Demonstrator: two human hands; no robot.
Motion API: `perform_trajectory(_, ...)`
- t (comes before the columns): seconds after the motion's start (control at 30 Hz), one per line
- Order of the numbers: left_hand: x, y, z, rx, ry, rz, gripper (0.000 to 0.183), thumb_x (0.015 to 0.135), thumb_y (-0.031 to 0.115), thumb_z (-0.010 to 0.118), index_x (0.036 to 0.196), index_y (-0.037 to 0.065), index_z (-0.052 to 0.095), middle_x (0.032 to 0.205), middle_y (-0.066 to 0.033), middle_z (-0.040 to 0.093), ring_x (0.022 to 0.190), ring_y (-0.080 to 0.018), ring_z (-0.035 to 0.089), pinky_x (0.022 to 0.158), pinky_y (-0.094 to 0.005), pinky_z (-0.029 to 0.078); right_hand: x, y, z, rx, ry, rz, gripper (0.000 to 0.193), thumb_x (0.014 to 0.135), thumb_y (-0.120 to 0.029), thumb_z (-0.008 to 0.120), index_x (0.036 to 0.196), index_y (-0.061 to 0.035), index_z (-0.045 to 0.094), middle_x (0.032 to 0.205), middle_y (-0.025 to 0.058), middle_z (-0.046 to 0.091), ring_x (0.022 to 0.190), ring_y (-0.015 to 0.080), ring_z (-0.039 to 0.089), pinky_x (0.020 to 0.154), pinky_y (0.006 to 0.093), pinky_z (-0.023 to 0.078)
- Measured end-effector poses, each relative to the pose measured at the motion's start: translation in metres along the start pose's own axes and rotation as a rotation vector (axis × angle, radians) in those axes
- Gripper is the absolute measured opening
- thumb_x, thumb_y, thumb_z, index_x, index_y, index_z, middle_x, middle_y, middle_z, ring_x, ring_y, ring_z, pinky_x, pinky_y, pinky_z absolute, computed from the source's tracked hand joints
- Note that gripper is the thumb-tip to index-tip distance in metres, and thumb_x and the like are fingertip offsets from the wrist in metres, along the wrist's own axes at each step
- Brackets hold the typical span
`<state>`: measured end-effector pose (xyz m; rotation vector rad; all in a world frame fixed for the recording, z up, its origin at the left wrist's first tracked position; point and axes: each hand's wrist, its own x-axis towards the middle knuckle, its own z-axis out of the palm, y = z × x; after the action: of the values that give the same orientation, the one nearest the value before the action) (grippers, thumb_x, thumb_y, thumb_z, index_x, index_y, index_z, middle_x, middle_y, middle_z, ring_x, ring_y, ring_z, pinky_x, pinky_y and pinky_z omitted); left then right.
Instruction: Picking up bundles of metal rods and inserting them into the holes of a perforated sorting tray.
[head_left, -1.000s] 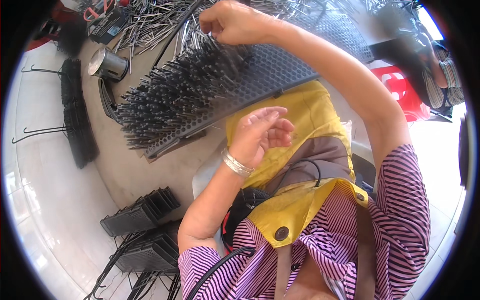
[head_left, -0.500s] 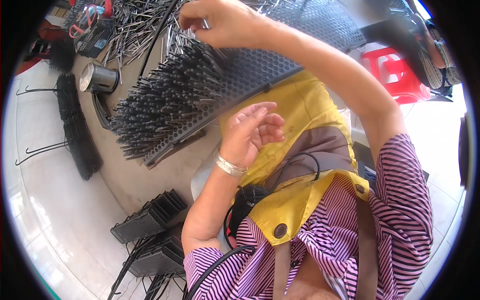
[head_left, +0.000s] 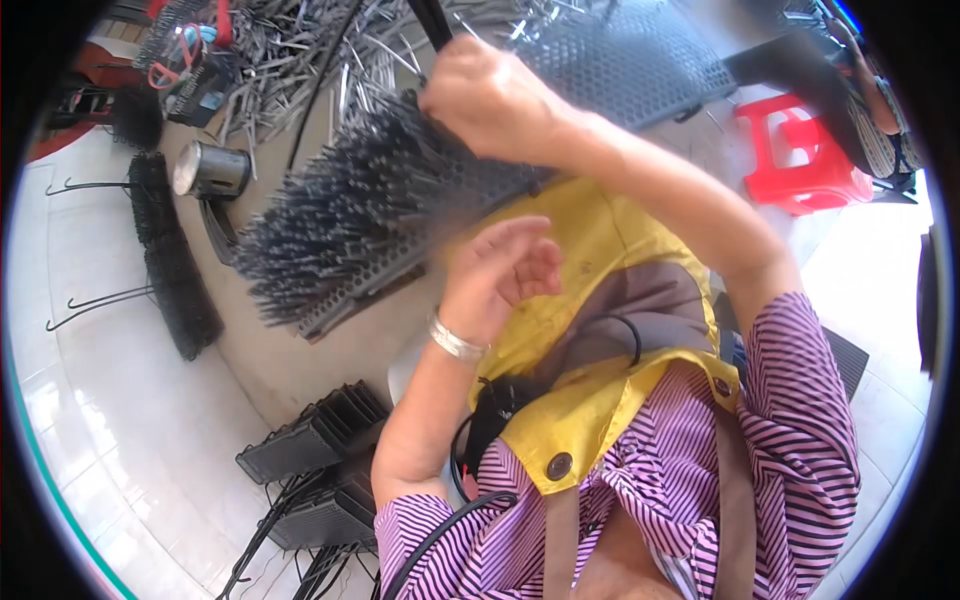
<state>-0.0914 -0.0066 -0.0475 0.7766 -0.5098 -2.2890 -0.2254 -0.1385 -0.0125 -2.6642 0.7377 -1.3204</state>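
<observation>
My right hand (head_left: 492,105) is closed in a fist over the perforated black panel (head_left: 590,85). A thick black bar (head_left: 430,22) runs from the top edge down into that fist; its lower end is hidden. Dark thin rods (head_left: 345,200) stand densely packed in the panel's left part, just left of the fist. Nearer to me, my left hand (head_left: 503,265) hovers over my yellow apron (head_left: 600,225). Its fingers curl loosely, with nothing seen in them. A bracelet circles the left wrist.
Loose silvery strips (head_left: 300,65) pile up beyond the panel. A metal can (head_left: 212,170) lies at the left, near black racks with hooks (head_left: 180,290). More black racks (head_left: 310,430) are at lower left. A red stool (head_left: 800,165) stands at right.
My right hand has moved nearer and slightly right, and its fingers have closed. The black bar now shows at the fist. My left hand has barely moved.
</observation>
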Motion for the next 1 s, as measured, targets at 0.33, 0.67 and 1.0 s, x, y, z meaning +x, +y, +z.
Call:
perform_trajectory(0.33,-0.004,0.002,-0.015,0.136,-0.149,0.148,0.038,0.084,0.023,0.053,0.111,-0.003,0.048,0.091,-0.0172,0.057,0.075,-0.0238,0.057,0.064,-0.032,0.047,-0.056,-0.043,-0.053,0.029,0.081,0.0,0.027,0.056,0.006,0.063,0.081,0.0037,0.053,0.076,0.0109,0.052,0.073,0.0287,0.054,0.053,0.0339,0.046)
perform_trajectory(0.67,-0.048,0.089,0.052,0.323,0.026,0.442,0.027,0.078,0.017,0.056,0.093,-0.006,0.056,0.07,-0.014,0.058,0.049,-0.0168,0.051,0.043,-0.027,0.043,-0.189,-0.011,-0.068,0.067,-0.277,0.283,0.016,0.061,-0.005,0.058,0.074,-0.0001,0.051,0.059,0.0108,0.048,0.053,0.0288,0.05,0.046,0.0381,0.04)
perform_trajectory(1.0,0.038,0.24,-0.055,2.013,0.815,0.702,0.025,0.079,0.008,0.056,0.102,0.0,0.055,0.086,-0.0097,0.062,0.074,-0.019,0.061,0.066,-0.0291,0.049,-0.21,0.004,-0.042,0.043,-0.327,0.466,0.009,0.066,-0.004,0.056,0.075,-0.0028,0.056,0.076,0.0172,0.057,0.07,0.0356,0.055,0.068,0.0429,0.044)
